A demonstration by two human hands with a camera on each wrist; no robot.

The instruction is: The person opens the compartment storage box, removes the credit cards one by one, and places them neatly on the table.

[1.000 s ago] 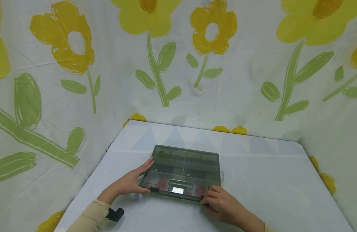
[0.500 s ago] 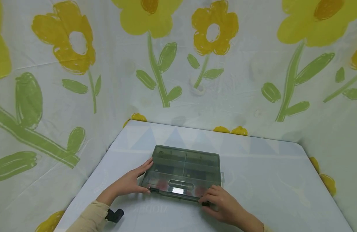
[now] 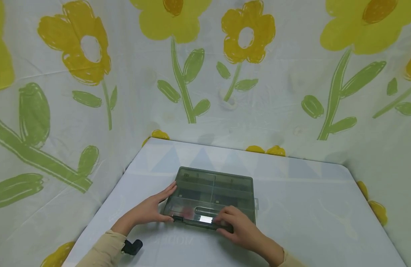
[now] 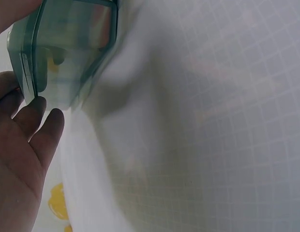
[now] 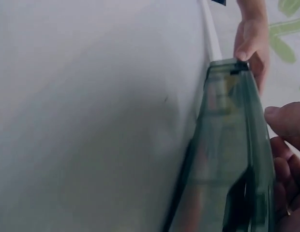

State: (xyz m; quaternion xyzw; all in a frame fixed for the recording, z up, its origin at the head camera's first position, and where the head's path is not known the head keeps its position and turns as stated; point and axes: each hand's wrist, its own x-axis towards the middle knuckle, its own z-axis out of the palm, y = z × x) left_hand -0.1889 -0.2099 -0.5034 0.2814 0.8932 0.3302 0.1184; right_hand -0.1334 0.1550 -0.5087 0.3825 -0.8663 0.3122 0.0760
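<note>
A clear, dark green-tinted plastic organizer box [image 3: 212, 185] with a divided inside lies flat on the table, lid down. Blurred reddish shapes show through its front part. My left hand [image 3: 148, 209] holds the near left corner, thumb at the front beside a dark latch [image 3: 178, 218] and fingers along the left side. In the left wrist view, fingertips touch the end wall of the organizer box [image 4: 67, 53]. My right hand [image 3: 240, 228], fingers loosely bent, is over the front edge right of the middle and pinches nothing visible. Another dark latch [image 5: 239, 203] shows in the right wrist view.
The white table [image 3: 309, 215] has faint blue triangles along its back. Cloth walls [image 3: 275, 92] with printed yellow flowers stand behind it and at both sides. A black fitting [image 3: 131, 247] sits at my left wrist.
My right hand has left the box's near right corner and moved left along the front edge. The left hand and the organizer box have stayed in place.
</note>
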